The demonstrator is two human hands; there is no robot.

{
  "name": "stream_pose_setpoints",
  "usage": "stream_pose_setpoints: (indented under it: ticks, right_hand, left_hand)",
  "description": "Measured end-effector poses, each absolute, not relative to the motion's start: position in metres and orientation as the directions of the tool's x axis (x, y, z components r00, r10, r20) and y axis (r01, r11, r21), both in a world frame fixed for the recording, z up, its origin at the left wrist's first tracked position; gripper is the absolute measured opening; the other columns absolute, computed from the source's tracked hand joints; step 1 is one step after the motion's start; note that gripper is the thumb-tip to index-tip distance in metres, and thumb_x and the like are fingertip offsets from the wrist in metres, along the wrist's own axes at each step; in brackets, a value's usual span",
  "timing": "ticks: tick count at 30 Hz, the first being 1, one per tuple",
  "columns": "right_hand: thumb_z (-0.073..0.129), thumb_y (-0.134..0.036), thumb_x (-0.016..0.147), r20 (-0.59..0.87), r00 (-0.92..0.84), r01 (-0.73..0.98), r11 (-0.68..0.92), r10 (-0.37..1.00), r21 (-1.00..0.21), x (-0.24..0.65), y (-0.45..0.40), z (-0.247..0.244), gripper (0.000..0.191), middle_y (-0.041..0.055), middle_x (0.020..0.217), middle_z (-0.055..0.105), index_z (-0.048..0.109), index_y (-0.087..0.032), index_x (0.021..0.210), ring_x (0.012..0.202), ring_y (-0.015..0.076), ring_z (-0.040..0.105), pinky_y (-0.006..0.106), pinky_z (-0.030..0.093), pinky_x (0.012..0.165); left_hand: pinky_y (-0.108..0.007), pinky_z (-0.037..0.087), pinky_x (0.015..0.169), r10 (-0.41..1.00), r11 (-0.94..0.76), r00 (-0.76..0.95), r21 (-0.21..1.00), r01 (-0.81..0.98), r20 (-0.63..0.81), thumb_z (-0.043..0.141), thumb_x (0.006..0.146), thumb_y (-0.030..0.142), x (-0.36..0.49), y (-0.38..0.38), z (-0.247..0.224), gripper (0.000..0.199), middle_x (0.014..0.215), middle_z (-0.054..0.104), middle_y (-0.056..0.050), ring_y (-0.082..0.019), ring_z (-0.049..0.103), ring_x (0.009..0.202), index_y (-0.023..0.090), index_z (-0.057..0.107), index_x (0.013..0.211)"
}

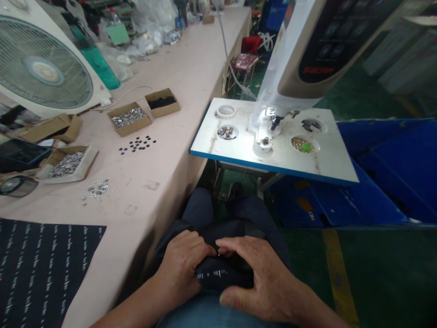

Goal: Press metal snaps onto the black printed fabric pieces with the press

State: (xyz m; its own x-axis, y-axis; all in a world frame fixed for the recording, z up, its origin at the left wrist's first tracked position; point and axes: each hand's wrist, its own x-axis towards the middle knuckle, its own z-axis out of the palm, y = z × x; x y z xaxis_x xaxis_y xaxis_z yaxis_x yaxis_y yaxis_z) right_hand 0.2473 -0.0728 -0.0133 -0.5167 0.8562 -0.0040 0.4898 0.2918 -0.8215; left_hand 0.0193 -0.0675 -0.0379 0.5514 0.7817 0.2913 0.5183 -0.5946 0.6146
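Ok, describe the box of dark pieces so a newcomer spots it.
Start at the big fan on the pinkish table. Right of it in the picture, past an open cardboard box of silvery pieces, stands the dark-filled box. Its black contents set it apart.

A white fan (43,70) stands just beside a teal bottle (101,66).

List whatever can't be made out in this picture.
Head view:
Dark fabric: partly covered by the left hand and right hand.
Bright speck between the hands: too small to identify.
Machine: upper part cut off by the top edge.
Red lettering on its panel: too blurred to read.
Fan: cut off by the left edge.
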Motion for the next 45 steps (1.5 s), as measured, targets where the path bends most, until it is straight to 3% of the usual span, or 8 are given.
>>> stream_pose_setpoints:
  ticks: [3,7,10,15,19,28,37,45]
  right_hand:
    - [0.088,-0.056,0.063,-0.053,-0.565,0.527,0.311,0.823,-0.791,0.243,-0.074,-0.017,0.086,0.0119,0.125,0.071,0.057,-0.023,0.137,0.115,0.0338,0.065,0.048,0.041,0.108]
    - [0.076,-0.026,0.08,-0.07,-0.54,0.551,0.289,0.839,-0.783,0.236,-0.075,-0.029,0.06,0.0077,0.124,0.071,0.056,-0.026,0.137,0.112,0.028,0.066,0.044,0.043,0.105]
    - [0.062,-0.006,0.075,-0.086,-0.499,0.543,0.234,0.863,-0.806,0.236,-0.072,-0.034,0.063,0.0045,0.12,0.073,0.058,-0.027,0.135,0.105,0.0243,0.068,0.039,0.048,0.096]
    - [0.057,-0.001,0.067,-0.201,-0.444,0.437,0.015,0.873,-0.899,0.237,-0.063,-0.032,0.063,0.0005,0.108,0.077,0.065,-0.026,0.123,0.1,0.0217,0.071,0.032,0.05,0.09]
    - [0.059,-0.002,0.068,-0.274,-0.421,0.332,-0.134,0.865,-0.934,0.235,-0.056,-0.029,0.054,-0.0023,0.092,0.078,0.066,-0.024,0.117,0.085,0.0177,0.072,0.026,0.049,0.077]
    - [0.067,-0.014,0.071,-0.467,-0.479,0.133,-0.465,0.743,-0.875,0.236,-0.05,-0.039,0.049,-0.0001,0.09,0.076,0.062,-0.02,0.12,0.075,0.0149,0.067,0.024,0.047,0.066]
    - [0.075,-0.019,0.067,-0.514,-0.489,-0.006,-0.592,0.705,-0.806,0.241,-0.042,-0.044,0.033,-0.0013,0.082,0.074,0.068,-0.017,0.1,0.07,0.0121,0.065,0.023,0.046,0.067]
    - [0.088,-0.028,0.062,-0.557,-0.488,-0.145,-0.692,0.672,-0.707,0.24,-0.038,-0.052,0.038,0.0015,0.084,0.075,0.071,-0.015,0.094,0.072,0.0133,0.066,0.025,0.049,0.071]
  left_hand:
    - [-0.031,0.032,0.063,0.834,-0.502,0.506,0.681,0.533,0.218,0.057,0.071,0.009,0.021,-0.066,-0.041,0.02,0.07,0.063,0.001,-0.016,0.055,0.065,0.021,0.064,0.085]
    - [-0.028,0.034,0.062,0.884,-0.365,0.463,0.726,0.583,0.073,0.06,0.067,0.009,0.025,-0.063,-0.041,0.013,0.067,0.063,0.002,-0.015,0.056,0.064,0.02,0.064,0.074]
    - [-0.026,0.035,0.064,0.889,-0.208,0.442,0.753,0.624,-0.121,0.062,0.068,0.01,0.028,-0.06,-0.035,0.01,0.069,0.065,0.001,-0.015,0.058,0.067,0.019,0.066,0.072]
    - [-0.023,0.03,0.058,0.821,0.035,0.42,0.768,0.64,-0.387,0.065,0.07,0.015,0.029,-0.054,-0.027,0.008,0.064,0.057,0.004,-0.012,0.052,0.064,0.017,0.06,0.064]
    - [-0.022,0.03,0.055,0.688,0.324,0.477,0.819,0.474,-0.548,0.072,0.075,0.031,0.025,-0.046,-0.029,0.02,0.064,0.051,0.006,-0.009,0.042,0.06,0.016,0.061,0.07]
    - [-0.024,0.027,0.058,0.539,0.559,0.563,0.766,0.317,-0.626,0.075,0.071,0.034,0.019,-0.04,-0.034,0.024,0.063,0.047,0.006,-0.009,0.037,0.06,0.014,0.06,0.07]
    - [-0.022,0.028,0.058,0.549,0.688,0.5,0.702,0.184,-0.669,0.076,0.064,0.027,0.029,-0.045,-0.038,0.022,0.062,0.05,0.005,-0.008,0.038,0.058,0.013,0.061,0.069]
    - [-0.021,0.031,0.054,0.536,0.772,0.536,0.636,0.003,-0.652,0.087,0.06,0.032,0.026,-0.049,-0.056,0.034,0.063,0.057,0.003,-0.007,0.045,0.054,0.011,0.067,0.077]
